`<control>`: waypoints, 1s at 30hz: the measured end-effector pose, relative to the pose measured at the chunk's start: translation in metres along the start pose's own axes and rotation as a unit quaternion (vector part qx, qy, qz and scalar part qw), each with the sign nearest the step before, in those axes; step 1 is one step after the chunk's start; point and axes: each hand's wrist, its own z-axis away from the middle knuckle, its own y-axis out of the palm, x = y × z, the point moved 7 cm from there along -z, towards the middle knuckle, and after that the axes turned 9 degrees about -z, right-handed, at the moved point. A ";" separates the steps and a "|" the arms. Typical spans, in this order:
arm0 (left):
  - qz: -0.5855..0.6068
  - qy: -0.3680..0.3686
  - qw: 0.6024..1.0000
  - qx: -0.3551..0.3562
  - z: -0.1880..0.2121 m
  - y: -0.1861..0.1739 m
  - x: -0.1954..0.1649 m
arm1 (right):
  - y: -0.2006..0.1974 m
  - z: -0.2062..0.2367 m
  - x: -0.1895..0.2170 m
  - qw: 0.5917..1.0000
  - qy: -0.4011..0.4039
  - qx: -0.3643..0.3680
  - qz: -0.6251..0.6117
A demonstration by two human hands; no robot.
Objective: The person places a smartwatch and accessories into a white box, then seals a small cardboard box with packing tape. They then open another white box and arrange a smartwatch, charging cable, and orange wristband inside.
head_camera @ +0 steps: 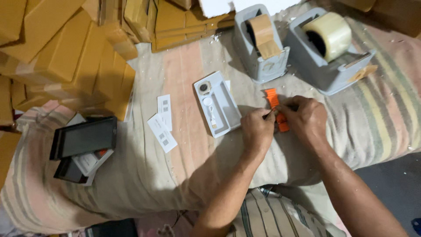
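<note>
Head view: an orange strap [276,109] is pinched by fingers of left hand [258,131] and right hand [307,117]; if grip is loosened, it could be dropped beside the white tray [228,103].

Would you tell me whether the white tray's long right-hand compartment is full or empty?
Empty: the white tray shows bare white there; the watch face and small parts sit in its left side.
</note>
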 end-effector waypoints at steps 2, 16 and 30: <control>0.054 -0.067 0.996 0.036 0.002 0.004 0.006 | -0.002 0.001 -0.003 0.998 0.008 0.029 -0.051; 0.323 -0.123 0.934 0.090 -0.081 0.078 -0.072 | -0.161 -0.104 -0.031 0.999 -0.014 -0.043 -0.009; 0.409 -0.227 0.866 0.176 -0.133 0.152 -0.060 | -0.170 -0.132 -0.022 1.000 -0.002 0.015 0.000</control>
